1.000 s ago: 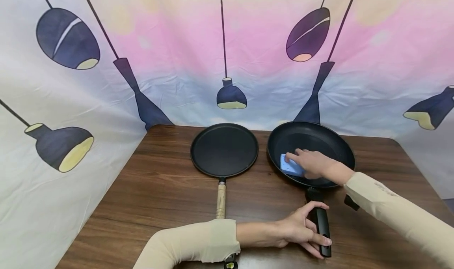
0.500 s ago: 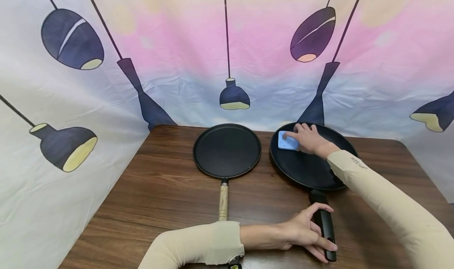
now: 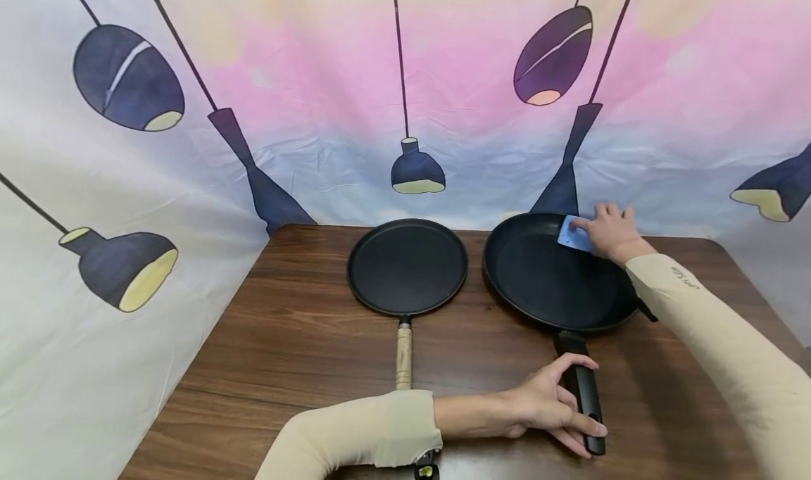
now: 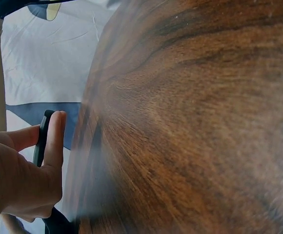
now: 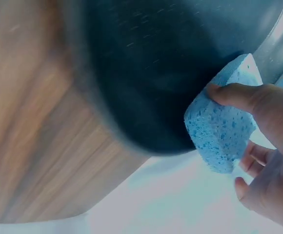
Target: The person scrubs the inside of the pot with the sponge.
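A blue sponge point(image 3: 573, 234) is in my right hand point(image 3: 613, 232), at the far right part of the black frying pan point(image 3: 551, 283). In the right wrist view, thumb and fingers pinch the porous sponge point(image 5: 224, 117) against the pan's inner wall. My left hand point(image 3: 548, 406) grips the pan's black handle point(image 3: 586, 388) near the front of the table. The left wrist view has this hand point(image 4: 29, 170) with the dark handle point(image 4: 41, 139) between its fingers.
A flat black griddle pan point(image 3: 407, 265) with a wooden handle point(image 3: 403, 357) lies left of the frying pan; my left sleeve crosses its handle end. The brown wooden table point(image 3: 272, 339) backs onto a printed cloth point(image 3: 317, 114).
My right hand with the sponge has gone from the pan's near left, up to its far left, then across to its far right rim. The left hand keeps its hold on the handle.
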### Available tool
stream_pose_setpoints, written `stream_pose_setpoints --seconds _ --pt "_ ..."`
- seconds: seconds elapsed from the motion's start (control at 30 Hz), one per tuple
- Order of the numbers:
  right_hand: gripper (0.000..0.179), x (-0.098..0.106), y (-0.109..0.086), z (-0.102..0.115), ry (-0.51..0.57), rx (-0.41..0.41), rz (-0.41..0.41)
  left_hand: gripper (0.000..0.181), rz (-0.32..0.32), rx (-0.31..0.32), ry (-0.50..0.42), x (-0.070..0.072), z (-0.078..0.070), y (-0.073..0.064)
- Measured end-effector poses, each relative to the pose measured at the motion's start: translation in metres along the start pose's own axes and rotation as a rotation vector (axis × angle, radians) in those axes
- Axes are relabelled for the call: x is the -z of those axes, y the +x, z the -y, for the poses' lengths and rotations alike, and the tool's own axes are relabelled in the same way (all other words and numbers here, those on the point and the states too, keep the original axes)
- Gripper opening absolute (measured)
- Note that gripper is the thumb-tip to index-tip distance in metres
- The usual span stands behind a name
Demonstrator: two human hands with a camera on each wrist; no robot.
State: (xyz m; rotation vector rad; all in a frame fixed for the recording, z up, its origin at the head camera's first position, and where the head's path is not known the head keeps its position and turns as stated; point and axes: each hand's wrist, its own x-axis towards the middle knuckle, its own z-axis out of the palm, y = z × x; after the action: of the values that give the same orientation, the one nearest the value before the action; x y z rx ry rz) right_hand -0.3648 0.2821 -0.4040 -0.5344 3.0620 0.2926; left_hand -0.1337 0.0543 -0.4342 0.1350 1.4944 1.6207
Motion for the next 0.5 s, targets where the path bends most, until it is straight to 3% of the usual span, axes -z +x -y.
stream_pose_setpoints --seconds 0.2,0.33,0.5 --pt "0.048 0.006 -0.024 -0.017 -0.030 -0.037 0.058 0.070 0.004 -0.021 -0.011 -0.001 -0.002 0.003" --pt "0.047 0.009 -0.037 -0.017 -0.039 -0.029 0.088 0.071 -0.005 -0.026 -0.010 0.001 -0.001 0.003" --pt "0.047 0.016 -0.056 -0.011 -0.011 -0.038 0.193 0.070 -0.007 -0.028 -0.013 0.000 0.001 0.001"
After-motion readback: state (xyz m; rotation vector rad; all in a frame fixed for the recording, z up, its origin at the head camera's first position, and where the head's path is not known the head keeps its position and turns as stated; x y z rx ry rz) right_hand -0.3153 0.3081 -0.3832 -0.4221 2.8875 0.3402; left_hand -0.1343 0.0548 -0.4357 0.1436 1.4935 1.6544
